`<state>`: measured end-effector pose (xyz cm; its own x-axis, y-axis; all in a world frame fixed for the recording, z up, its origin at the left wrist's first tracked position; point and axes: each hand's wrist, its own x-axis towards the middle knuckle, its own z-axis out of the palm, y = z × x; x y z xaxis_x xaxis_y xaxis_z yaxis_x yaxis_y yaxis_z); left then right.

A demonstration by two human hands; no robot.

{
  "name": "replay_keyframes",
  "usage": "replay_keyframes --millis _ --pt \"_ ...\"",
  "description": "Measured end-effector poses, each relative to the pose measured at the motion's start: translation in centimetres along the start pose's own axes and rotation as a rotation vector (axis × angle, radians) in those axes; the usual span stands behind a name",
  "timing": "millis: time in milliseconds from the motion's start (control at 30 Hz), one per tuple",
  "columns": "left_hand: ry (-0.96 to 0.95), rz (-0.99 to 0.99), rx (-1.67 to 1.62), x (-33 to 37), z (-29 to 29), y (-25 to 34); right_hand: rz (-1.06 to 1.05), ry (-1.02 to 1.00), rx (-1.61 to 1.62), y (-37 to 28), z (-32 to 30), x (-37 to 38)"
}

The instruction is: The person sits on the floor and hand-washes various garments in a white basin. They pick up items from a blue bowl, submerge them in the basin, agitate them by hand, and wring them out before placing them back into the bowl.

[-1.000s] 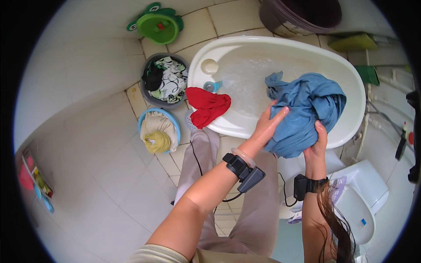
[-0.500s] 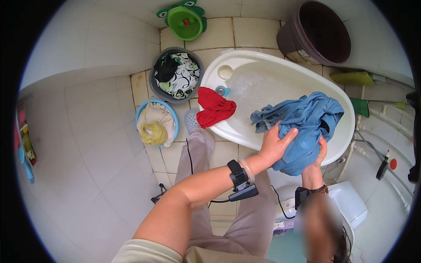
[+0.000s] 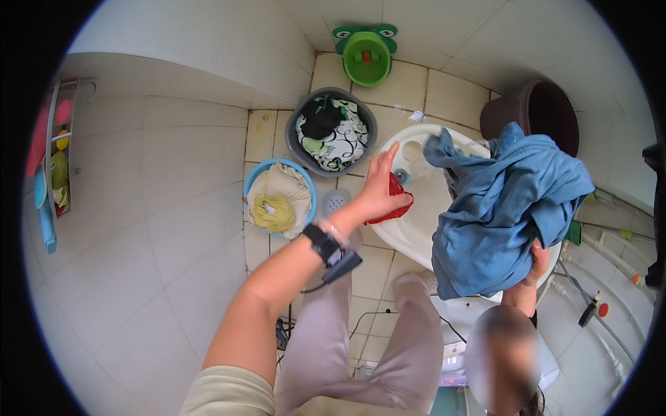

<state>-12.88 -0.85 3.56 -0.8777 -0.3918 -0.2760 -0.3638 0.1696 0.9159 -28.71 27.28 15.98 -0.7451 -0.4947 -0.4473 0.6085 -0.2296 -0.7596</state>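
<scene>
My right hand [image 3: 533, 267] holds up a bunched blue garment [image 3: 510, 211] over the right part of the white tub [image 3: 420, 239]. Folds hide most of its fingers. My left hand [image 3: 380, 191] is at the tub's left rim, fingers stretched and thumb apart, against a red cloth [image 3: 393, 204] draped there. Part of that cloth is behind the hand; I see no closed grip on it. Close by, inside the tub, is a small round blue fitting [image 3: 401, 176].
Left of the tub stand a grey basin [image 3: 292, 142] of patterned and black clothes and a blue basin [image 3: 313, 187] with cream and yellow cloths. A green frog-shaped potty [image 3: 368, 61] stands by the far wall. A dark bucket [image 3: 499, 118] and pipes [image 3: 603, 253] are at the right.
My left hand has let go of the blue garment and moved left to the red cloth. The blue garment is lifted higher in my right hand. The view has shifted.
</scene>
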Motion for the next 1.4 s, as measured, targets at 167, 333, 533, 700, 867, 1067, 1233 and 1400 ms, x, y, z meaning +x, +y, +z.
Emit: replay_keyframes --millis 167,333,533,700,867,1067,1233,1400 --pt "-0.085 0.011 0.136 5.2 -6.5 -3.0 -0.036 -0.154 -0.054 2.4 3.8 5.2" --pt "0.093 -0.15 -0.3 5.5 -11.7 -11.8 0.236 -0.423 0.198 9.0 11.9 11.9" --pt "0.078 -0.752 -1.027 1.3 -16.7 -18.8 0.288 -0.231 -0.039 20.4 22.2 17.7" --pt "0.332 -0.983 -0.81 -2.1 -17.8 -22.9 0.302 -0.298 -0.764 36.0 19.8 23.9" --pt "0.129 -0.936 -0.565 -6.4 -17.1 -22.8 0.436 -0.1 -1.426 42.3 17.6 27.0" --pt "0.111 -0.919 -0.272 -16.0 -20.0 -21.6 0.154 -0.308 -1.802 35.1 21.3 23.7" --pt "0.144 -1.094 0.483 -27.6 -22.9 -15.9 0.56 -0.746 -0.703 26.9 21.5 14.1" --pt "0.382 -0.855 -0.091 -40.1 -25.2 -4.3 0.829 -1.105 -0.071 13.9 27.2 0.9"
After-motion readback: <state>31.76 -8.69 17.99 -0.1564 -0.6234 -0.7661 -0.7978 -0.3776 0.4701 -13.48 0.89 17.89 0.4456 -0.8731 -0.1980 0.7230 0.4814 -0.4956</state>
